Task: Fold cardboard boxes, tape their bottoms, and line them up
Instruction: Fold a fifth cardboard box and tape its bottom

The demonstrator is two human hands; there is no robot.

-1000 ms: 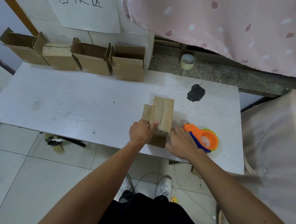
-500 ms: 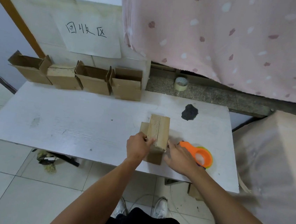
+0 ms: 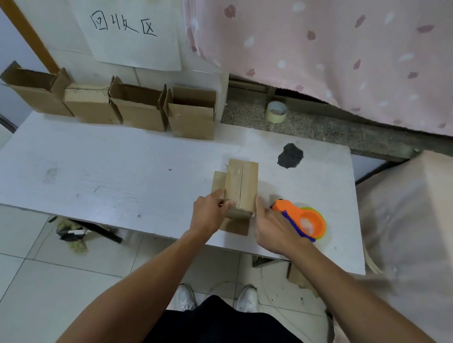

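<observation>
- The box (image 3: 241, 187): brown cardboard, standing upside down, closed bottom flaps facing up with the seam running away from the person; gripped at its left side by the left hand (image 3: 208, 211), with the right hand (image 3: 272, 226) flat against its right side.
- The tape dispenser (image 3: 302, 221): orange with a blue handle, lying flat just right of the right hand.
- The four boxes (image 3: 140, 106): upright, open-topped, side by side in a row well beyond the left hand.

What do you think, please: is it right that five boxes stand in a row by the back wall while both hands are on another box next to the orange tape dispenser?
Not quite: the head view shows four boxes in the row, not five. The rest holds: the left hand and right hand are on another box next to the orange tape dispenser.
</observation>
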